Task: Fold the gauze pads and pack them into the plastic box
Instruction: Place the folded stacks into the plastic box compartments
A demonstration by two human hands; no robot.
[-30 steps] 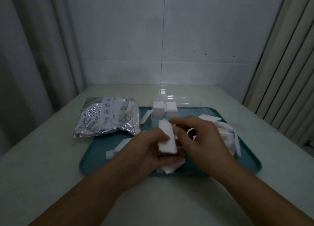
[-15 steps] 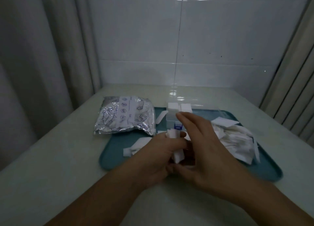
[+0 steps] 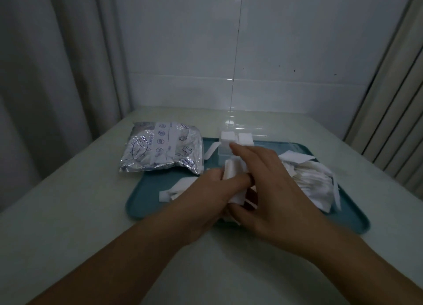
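Note:
My left hand (image 3: 212, 194) grips a white gauze pad (image 3: 232, 169) over the teal tray (image 3: 146, 190), fingers curled round it. My right hand (image 3: 267, 181) lies over the pad with straight fingers, the thumb under its lower edge. Behind the hands stands the clear plastic box (image 3: 223, 152) with two folded gauze pads (image 3: 237, 138) sticking out of its top. A heap of loose gauze (image 3: 313, 181) lies on the right part of the tray. Gauze strips (image 3: 176, 189) lie on the tray's left part.
A silver foil pouch (image 3: 162, 148) with blue print lies at the tray's back left, partly on the pale table (image 3: 68, 213). A tiled wall stands behind the table, with curtains on both sides.
The view has shifted slightly. My right hand's fingers have stretched forward over the gauze pad toward the box. My left hand keeps hold of the pad.

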